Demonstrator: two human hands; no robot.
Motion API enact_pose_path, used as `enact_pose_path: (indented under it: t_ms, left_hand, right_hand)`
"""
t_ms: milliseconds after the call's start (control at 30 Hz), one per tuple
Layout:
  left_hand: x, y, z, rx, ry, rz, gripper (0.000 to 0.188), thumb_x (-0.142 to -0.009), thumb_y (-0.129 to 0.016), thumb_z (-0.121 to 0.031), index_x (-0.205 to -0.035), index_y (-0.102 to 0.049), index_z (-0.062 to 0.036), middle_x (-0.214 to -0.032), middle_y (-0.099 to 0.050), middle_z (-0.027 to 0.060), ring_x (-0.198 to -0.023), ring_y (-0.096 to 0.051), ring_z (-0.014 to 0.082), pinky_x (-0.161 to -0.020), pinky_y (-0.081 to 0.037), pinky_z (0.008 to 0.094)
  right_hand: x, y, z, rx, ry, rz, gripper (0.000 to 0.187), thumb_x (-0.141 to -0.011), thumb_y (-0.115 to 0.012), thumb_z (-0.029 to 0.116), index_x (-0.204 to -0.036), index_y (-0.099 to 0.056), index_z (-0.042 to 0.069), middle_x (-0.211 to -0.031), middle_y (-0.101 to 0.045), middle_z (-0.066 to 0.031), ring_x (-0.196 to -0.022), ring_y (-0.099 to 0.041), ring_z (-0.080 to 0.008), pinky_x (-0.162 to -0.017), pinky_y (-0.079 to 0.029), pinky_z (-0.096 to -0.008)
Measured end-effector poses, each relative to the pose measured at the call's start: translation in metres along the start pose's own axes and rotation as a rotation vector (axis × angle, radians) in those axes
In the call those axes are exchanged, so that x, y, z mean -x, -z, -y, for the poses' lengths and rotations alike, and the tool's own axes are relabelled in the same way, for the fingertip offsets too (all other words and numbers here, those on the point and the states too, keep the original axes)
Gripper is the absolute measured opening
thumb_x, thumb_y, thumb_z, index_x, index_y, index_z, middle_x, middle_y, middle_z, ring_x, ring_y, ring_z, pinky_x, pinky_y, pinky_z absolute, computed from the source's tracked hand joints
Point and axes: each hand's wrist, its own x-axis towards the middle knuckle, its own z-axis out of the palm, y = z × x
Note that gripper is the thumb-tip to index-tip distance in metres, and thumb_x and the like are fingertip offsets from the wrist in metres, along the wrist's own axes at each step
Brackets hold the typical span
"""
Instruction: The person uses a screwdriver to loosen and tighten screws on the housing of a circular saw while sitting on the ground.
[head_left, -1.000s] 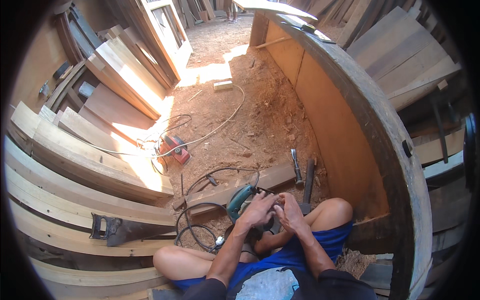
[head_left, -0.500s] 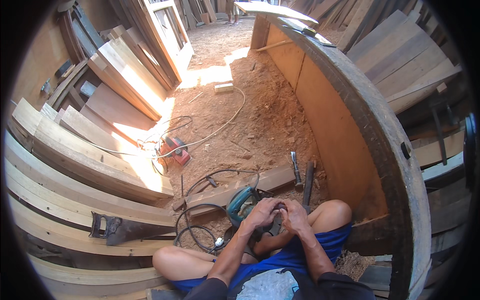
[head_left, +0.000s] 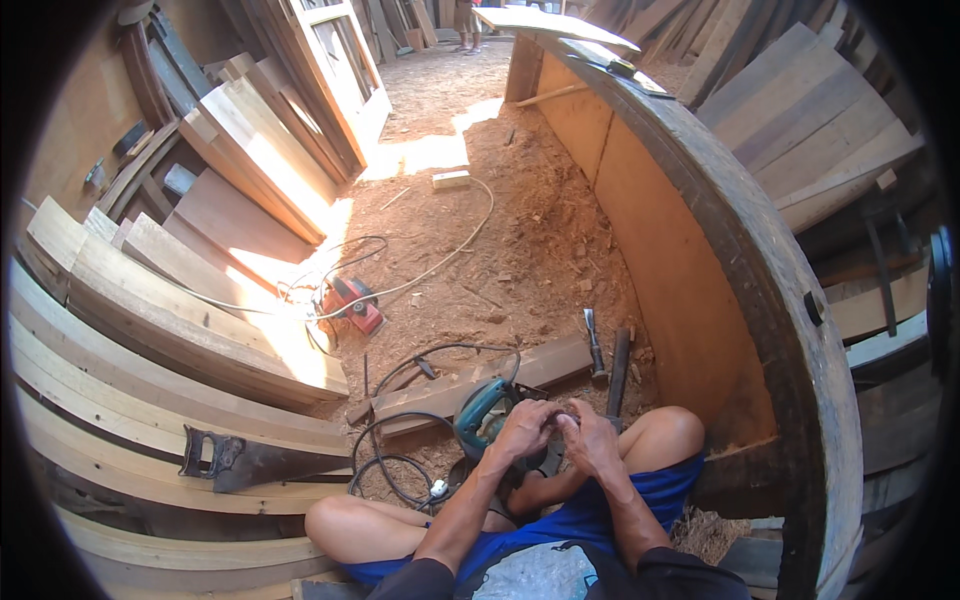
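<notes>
My left hand (head_left: 528, 430) and my right hand (head_left: 590, 440) meet in front of my crossed legs, fingers curled toward each other. Whatever they pinch is small and mostly hidden by the fingers; I cannot make it out. Just beyond my left hand stands a teal power tool (head_left: 480, 412) with a looped handle and a black cord, partly covered by my hand and forearm. To the right of it lie a chisel (head_left: 594, 345) with a bright blade and a dark-handled tool (head_left: 619, 365), its near end hidden behind my right hand.
A wooden plank (head_left: 545, 365) lies just ahead on sawdust. At left, a handsaw (head_left: 240, 462) rests on stacked boards (head_left: 180, 400). A red power tool (head_left: 352, 304) with cords sits farther out. A long curved-looking bench (head_left: 745, 220) walls off the right. A person's legs (head_left: 468, 30) show far back.
The view has shifted very slightly. My hands stay together at nearly the same spot, and the tools around them have not moved.
</notes>
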Motion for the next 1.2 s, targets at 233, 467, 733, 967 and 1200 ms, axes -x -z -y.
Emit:
enact_pose_path:
  t_ms: [233,467,733,967,1200]
  left_hand:
    - [-0.004,0.001,-0.013,0.065,-0.075,-0.144,0.029,-0.083,-0.078,-0.014,-0.108,-0.071,-0.0048,-0.095,-0.071,0.0163,-0.097,-0.067,0.0391,-0.089,-0.053,0.0474]
    - [-0.009,0.017,-0.017,0.051,0.136,0.081,0.04,-0.084,-0.077,-0.009,-0.123,-0.069,-0.0063,-0.114,-0.072,0.0155,-0.109,-0.066,0.0371,-0.099,-0.051,0.0451]
    - [-0.005,0.01,-0.015,0.053,0.007,-0.027,0.036,-0.082,-0.079,-0.012,-0.115,-0.068,-0.0055,-0.105,-0.072,0.017,-0.102,-0.066,0.0391,-0.092,-0.053,0.0473]
    - [-0.008,0.012,-0.018,0.114,-0.057,-0.107,0.033,-0.084,-0.076,-0.011,-0.116,-0.07,-0.0071,-0.11,-0.07,0.0187,-0.106,-0.065,0.0411,-0.095,-0.052,0.0486]
    - [-0.008,0.005,-0.02,0.03,0.038,-0.056,0.032,-0.078,-0.082,-0.008,-0.106,-0.068,-0.0052,-0.094,-0.07,0.0141,-0.093,-0.064,0.0368,-0.084,-0.052,0.0459]
  right_hand:
    - [-0.005,0.001,-0.017,0.12,0.253,-0.062,0.025,-0.101,-0.064,0.023,-0.119,-0.071,0.008,-0.096,-0.073,-0.024,-0.089,-0.071,-0.045,-0.077,-0.055,-0.054]
    - [-0.007,0.006,-0.004,0.046,-0.03,0.024,0.026,-0.095,-0.067,0.015,-0.12,-0.07,0.007,-0.097,-0.069,-0.0229,-0.091,-0.067,-0.0425,-0.08,-0.054,-0.0515]
    - [-0.005,0.004,-0.009,0.004,0.358,-0.077,0.025,-0.097,-0.065,0.017,-0.119,-0.07,0.006,-0.098,-0.073,-0.026,-0.092,-0.071,-0.0444,-0.079,-0.055,-0.0523]
    - [-0.008,0.002,-0.017,0.027,0.336,-0.075,0.026,-0.091,-0.064,0.004,-0.116,-0.072,0.009,-0.095,-0.067,-0.0206,-0.094,-0.064,-0.0416,-0.084,-0.053,-0.0495]
    - [-0.006,-0.004,-0.021,0.029,-0.086,0.06,0.028,-0.099,-0.061,0.014,-0.124,-0.065,0.002,-0.105,-0.071,-0.0295,-0.097,-0.069,-0.0477,-0.081,-0.054,-0.0547]
